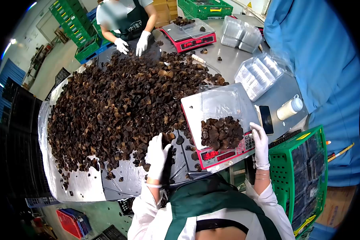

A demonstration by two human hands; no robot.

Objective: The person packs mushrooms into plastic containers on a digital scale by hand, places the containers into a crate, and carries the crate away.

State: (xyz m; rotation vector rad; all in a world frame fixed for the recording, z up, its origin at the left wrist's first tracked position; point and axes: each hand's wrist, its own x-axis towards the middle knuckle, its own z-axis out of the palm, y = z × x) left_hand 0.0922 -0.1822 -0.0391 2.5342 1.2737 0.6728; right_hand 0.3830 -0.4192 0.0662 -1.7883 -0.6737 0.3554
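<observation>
A broad pile of dark brown wood ear mushrooms [120,104] covers much of the table. My left hand [157,156], in a white glove, is at the pile's near edge, its fingers extended and apart, with nothing visible in it. To its right stands a red-and-white digital scale [247,106] with a lit red display. On the scale, a clear plastic container [221,102] has its lid side folded back, and a heap of wood ears [222,133] fills the near half. My gloved right hand [260,145] is beside the scale's right edge, fingers stretched and holding nothing.
Across the table, a co-worker's gloved hands [143,43] are at the pile, near a second scale [194,38]. Stacked clear containers [260,76], a phone [266,120] and a white bottle [289,108] lie at right. A green crate [282,176] with filled packs stands beside me.
</observation>
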